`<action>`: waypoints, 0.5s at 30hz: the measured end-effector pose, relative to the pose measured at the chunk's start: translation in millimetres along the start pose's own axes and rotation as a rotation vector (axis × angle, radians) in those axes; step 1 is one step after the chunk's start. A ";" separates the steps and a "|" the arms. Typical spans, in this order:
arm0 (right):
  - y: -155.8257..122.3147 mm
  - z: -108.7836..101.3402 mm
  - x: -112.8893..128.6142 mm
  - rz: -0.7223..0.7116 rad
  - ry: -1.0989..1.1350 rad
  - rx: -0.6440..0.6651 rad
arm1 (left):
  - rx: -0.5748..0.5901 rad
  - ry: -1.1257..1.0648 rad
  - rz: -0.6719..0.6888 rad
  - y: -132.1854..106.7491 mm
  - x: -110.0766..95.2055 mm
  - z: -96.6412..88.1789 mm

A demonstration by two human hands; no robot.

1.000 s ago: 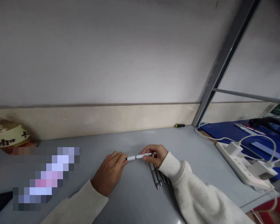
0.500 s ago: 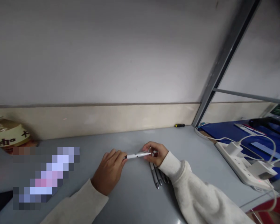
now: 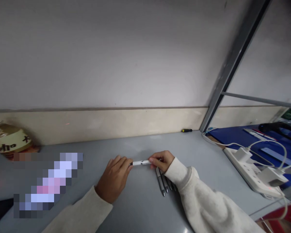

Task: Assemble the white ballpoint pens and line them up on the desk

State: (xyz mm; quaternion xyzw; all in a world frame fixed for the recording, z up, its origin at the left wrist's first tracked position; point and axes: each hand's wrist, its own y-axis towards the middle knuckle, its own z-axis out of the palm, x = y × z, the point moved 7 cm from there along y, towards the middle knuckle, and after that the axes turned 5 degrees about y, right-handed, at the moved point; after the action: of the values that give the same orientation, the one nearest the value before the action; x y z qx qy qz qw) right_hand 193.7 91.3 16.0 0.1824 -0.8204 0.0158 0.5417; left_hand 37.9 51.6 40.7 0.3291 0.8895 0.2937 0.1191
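Note:
A white pen [image 3: 138,163] lies level between my hands, a little above the grey desk [image 3: 135,207]. My left hand [image 3: 116,176] is closed around its left end, where a dark part shows at the fingertips. The fingers of my right hand [image 3: 163,160] pinch the clear right end, and that tip is hidden behind them. Below my right hand several white pens [image 3: 160,184] with silver tips lie side by side on the desk, partly covered by the hand and sleeve.
A white power strip [image 3: 252,174] with plugs and cables stands at the right, beside a blue mat [image 3: 229,136] behind a metal post [image 3: 214,103]. A small yellow-black screwdriver [image 3: 187,130] lies by the wall. At the left are a labelled bottle [image 3: 9,139] and a pixelated object [image 3: 50,181].
My right fingers have closed in on the pen's right end, with the thumb now pressed along it. My left hand has hardly moved.

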 end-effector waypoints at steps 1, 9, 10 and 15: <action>0.0 0.3 -1.1 0.006 -0.010 0.006 | 0.002 -0.006 -0.001 0.0 -0.1 0.1; -0.4 -7.1 17.0 -0.198 -0.136 -0.083 | 0.031 -0.039 -0.037 -0.3 2.2 2.4; -0.7 -7.8 19.6 -0.239 -0.164 -0.093 | 0.033 -0.042 -0.040 -0.5 2.6 2.5; -1.0 -10.8 25.1 -0.394 -0.291 -0.112 | 0.021 -0.050 -0.043 -1.1 3.9 1.6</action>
State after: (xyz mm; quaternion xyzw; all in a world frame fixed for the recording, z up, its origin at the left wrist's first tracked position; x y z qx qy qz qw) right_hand 194.8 85.7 42.8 0.3090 -0.8378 -0.1622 0.4200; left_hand 35.1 54.2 38.7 0.3183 0.8962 0.2735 0.1439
